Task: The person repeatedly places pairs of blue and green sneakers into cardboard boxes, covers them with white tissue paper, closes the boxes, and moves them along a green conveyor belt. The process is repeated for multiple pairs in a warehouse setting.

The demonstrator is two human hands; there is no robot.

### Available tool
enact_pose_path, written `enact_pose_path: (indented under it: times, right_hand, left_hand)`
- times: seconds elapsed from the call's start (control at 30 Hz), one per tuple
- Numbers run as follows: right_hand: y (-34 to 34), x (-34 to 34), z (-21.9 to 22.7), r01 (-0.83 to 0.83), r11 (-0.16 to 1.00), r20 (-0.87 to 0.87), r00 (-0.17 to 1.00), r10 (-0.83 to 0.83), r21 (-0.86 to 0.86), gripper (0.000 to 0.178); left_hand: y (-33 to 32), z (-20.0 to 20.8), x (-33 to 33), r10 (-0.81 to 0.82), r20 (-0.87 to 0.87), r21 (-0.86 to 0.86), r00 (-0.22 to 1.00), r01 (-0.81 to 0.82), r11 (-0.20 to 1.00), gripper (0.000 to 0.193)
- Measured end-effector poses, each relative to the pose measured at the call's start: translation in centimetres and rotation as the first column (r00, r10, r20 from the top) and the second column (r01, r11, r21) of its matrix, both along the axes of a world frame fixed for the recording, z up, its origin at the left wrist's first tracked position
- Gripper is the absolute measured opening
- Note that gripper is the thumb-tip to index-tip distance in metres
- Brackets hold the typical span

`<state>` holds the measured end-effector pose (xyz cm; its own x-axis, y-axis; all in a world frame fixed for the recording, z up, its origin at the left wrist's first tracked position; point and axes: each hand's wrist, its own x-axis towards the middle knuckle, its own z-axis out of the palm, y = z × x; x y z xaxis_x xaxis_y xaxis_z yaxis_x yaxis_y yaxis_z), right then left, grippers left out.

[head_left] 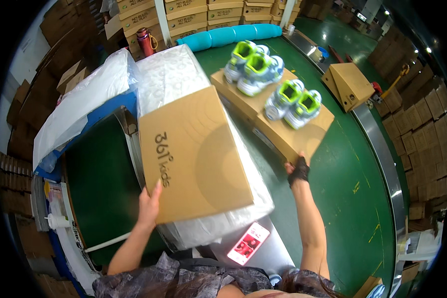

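My left hand (149,204) grips the near left edge of a large brown shoebox (198,144), thumb on top. That box lies tilted over a plastic-wrapped white stack (176,74). On my right hand (299,171) is a black fingerless glove; its fingers hold the near corner of a brown shoebox (315,134). A pair of white sneakers with lime-green linings (293,104) stands on this box's lid. Just beyond it, another brown box (228,84) carries more of the same sneakers (253,67). The undersides of both held boxes are hidden.
A phone (248,243) with a lit screen lies close to my body. The green conveyor belt (352,198) runs along the right, with a metal rail (382,169). At the back are a turquoise roll (231,36), a red flask (145,42) and stacked shoeboxes (186,20). A tilted box (347,85) rests at the rail.
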<state>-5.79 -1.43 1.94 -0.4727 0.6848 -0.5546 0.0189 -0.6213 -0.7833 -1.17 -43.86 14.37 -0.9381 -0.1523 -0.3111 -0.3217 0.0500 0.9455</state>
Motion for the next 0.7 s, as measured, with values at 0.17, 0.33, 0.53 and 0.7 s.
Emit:
enact_pose_path:
  times: [0.17, 0.33, 0.53, 0.7]
  right_hand:
    - [-6.8, -14.2, -0.4, -0.128, 0.978, 0.055, 0.989, 0.139, -0.165, 0.079]
    - [-12.9, -21.9, 0.1, -0.450, 0.885, 0.024, 0.890, 0.456, -0.121, 0.081]
    - [-10.8, -20.7, 2.2, -0.686, 0.718, -0.015, 0.724, 0.689, -0.121, 0.072]
    - [-2.3, -3.9, 7.9, -0.608, 0.781, -0.026, 0.787, 0.617, 0.140, 0.045]
  left_hand:
    - [0.0, -0.6, 0.6, -0.005, -0.056, 0.062, 0.998, 0.008, 0.998, 0.036]
    - [-0.6, -0.3, 0.8, -0.001, -0.039, 0.059, 0.999, 0.003, 0.998, 0.035]
    - [-0.5, -0.4, 0.5, -0.025, -0.064, 0.057, 0.998, 0.028, 0.998, 0.034]
    - [1.6, 1.7, 0.4, -0.176, -0.077, 0.112, 0.981, 0.184, 0.977, 0.036]
